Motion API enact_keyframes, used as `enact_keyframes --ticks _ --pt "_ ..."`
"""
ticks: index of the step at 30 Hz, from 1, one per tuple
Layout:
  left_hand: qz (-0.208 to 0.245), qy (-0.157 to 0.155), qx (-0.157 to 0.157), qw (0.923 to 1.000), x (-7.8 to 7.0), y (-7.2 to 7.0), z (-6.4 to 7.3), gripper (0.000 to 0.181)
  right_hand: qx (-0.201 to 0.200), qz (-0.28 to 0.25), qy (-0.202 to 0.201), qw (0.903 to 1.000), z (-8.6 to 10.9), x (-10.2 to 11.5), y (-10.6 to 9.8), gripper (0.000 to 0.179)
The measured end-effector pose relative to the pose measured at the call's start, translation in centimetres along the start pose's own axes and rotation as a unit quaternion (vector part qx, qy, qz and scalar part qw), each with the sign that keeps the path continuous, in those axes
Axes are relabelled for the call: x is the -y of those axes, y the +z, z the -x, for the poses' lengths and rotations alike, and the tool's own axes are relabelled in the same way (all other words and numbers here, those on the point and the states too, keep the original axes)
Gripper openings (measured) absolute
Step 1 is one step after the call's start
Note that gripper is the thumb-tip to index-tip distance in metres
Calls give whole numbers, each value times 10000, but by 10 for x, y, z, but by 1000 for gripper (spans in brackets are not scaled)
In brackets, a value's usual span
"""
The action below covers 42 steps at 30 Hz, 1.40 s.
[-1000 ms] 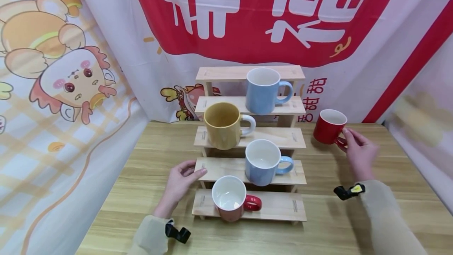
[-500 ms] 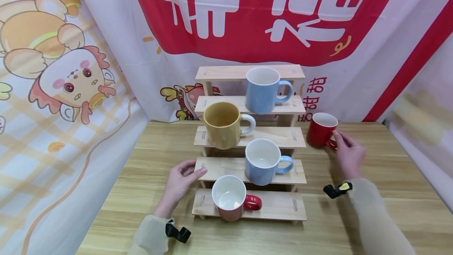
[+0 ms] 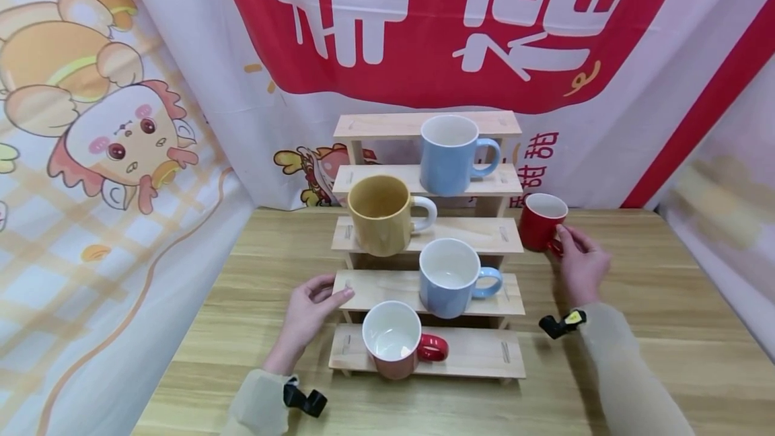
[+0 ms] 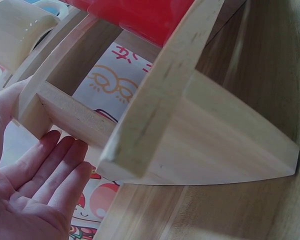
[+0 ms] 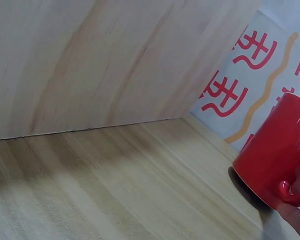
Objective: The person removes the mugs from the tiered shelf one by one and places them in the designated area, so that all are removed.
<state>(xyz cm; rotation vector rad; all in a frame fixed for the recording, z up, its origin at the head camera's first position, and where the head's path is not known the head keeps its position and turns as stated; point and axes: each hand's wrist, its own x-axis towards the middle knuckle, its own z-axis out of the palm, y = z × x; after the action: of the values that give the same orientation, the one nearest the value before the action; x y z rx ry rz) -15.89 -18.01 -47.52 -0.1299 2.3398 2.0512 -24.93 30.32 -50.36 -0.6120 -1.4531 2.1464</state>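
A: Start at the left. What is the left hand (image 3: pixel 305 318) doing?

B: It rests against the left end of the rack (image 3: pixel 387 286), at the second step from the bottom. The fingers (image 4: pixel 50 167) are straight and loosely together, lying beside the step's end rather than gripping it. I judge it is steadying the rack.

A: And on the rack itself?

B: A pink mug (image 3: pixel 395 338) on the bottom step, a blue mug (image 3: pixel 449 276) on the next, a yellow mug (image 3: pixel 383 213) on the third, and a second blue one (image 3: pixel 451 153) on the fourth. The top step is bare.

A: Then the right side?

B: The right hand (image 3: pixel 580 266) has its fingertips pinching the handle of the red mug (image 3: pixel 541 221). The mug seems to stand upright on the table (image 3: pixel 654 301), just beside the rack's right edge, level with the third step, though I cannot be sure its base is fully down.

A: Which step is in hand, would you say?

B: Bringing the red mug to the rack, I think; it is at the rack's side but not on any step.

A: What does the next move call for?

B: A lift clear of the step's edge, then setting down on free board, such as right of the yellow mug. It should go slowly to avoid knocking the others.
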Motion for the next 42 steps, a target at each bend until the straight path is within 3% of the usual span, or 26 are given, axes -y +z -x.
enact_keyframes --ticks 6,15,17,19,22,23,27,30,31,37,42 --pt "-22 6 -9 10000 -1 0 1 57 13 7 20 10000 6 -6 -1 33" --pt "62 41 -13 10000 1 0 0 54 -30 963 -412 9945 10 -12 -6 42" --pt "55 42 -2 10000 2 1 0 54 -40 923 -344 9951 11 -5 -5 44" --pt "57 44 7 10000 2 1 0 54 -63 1206 -579 9910 12 10 -2 45" --pt "59 40 -19 10000 3 0 0 53 90 1512 -1137 9819 18 45 12 43" --pt "45 42 -32 10000 3 0 0 52 66 1847 -1493 9714 22 58 18 42" --pt "46 54 -54 10000 3 0 -1 53 693 2012 -1879 9588 43 111 45 43" --pt "43 52 -38 10000 2 0 -1 53 1397 2167 -1608 9527 60 140 63 48" --pt "40 48 -41 10000 2 0 -1 54 1649 2315 -1535 9464 64 146 69 51" --pt "53 35 -18 10000 2 0 -1 55 2829 2848 -1059 9097 73 162 102 65" --pt "46 45 6 10000 1 0 0 55 3353 2669 -799 9000 70 167 124 67"
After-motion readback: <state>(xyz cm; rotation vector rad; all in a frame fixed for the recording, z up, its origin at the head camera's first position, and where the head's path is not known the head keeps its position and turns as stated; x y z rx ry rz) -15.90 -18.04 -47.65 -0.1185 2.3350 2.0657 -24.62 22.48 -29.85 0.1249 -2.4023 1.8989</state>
